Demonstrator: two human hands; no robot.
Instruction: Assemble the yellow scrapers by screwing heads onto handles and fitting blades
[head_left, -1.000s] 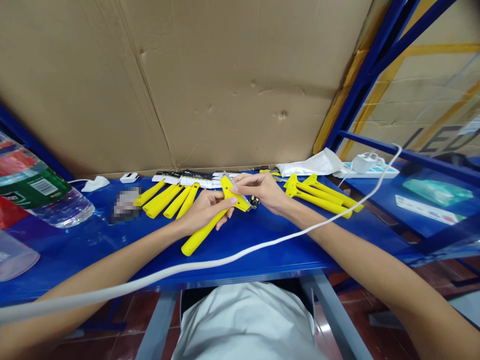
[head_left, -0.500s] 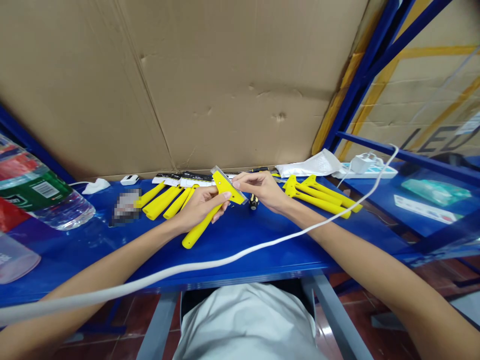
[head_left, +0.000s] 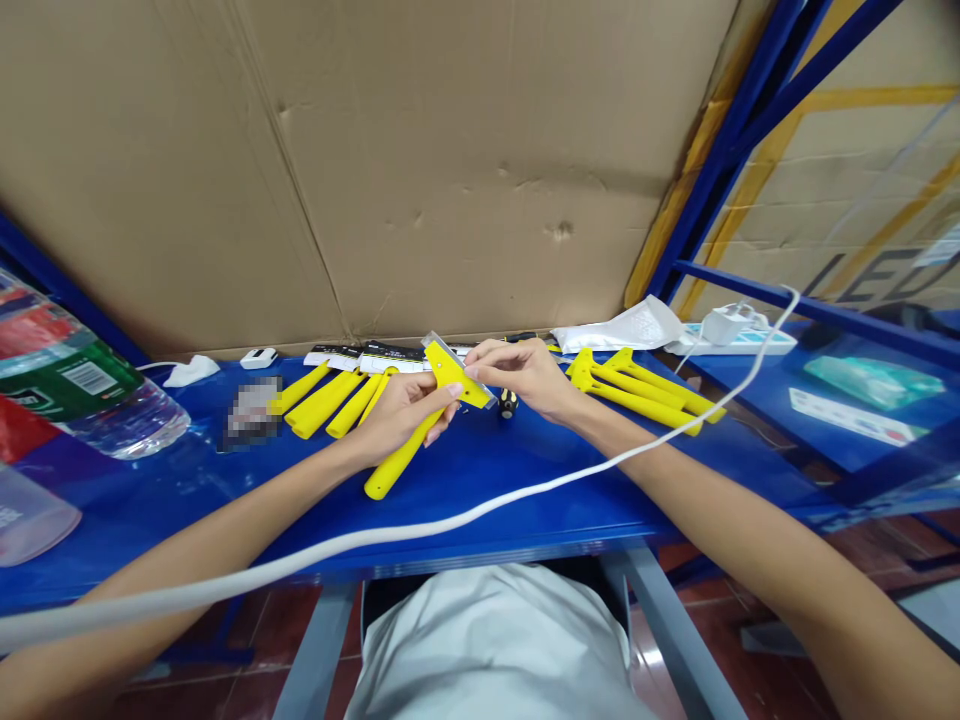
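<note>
My left hand (head_left: 405, 412) is closed around a yellow scraper (head_left: 397, 468) just below its head, with the thumb on top. The scraper tilts over the bench, its wide head turned up and away, and a metal blade in a clear cover (head_left: 439, 345) runs along the head's edge. At the right part of that head my right hand (head_left: 529, 375) has its thumb and forefinger pinched together. Whatever lies between those fingertips is hidden or too small to name. Beneath the right hand, a black-and-yellow screwdriver handle (head_left: 508, 404) is on the blue bench.
Several yellow scrapers (head_left: 324, 402) with black-and-white cards lie left; more yellow handles (head_left: 645, 405) lie right. A white cable (head_left: 480, 510) crosses in front of my arms. A large bottle (head_left: 90, 380) stands left. A white pouch (head_left: 622, 328) and power strip (head_left: 772, 343) are behind right.
My right hand's fingers have shifted very slightly at the scraper's head. The left hand and the scraper are almost still.
</note>
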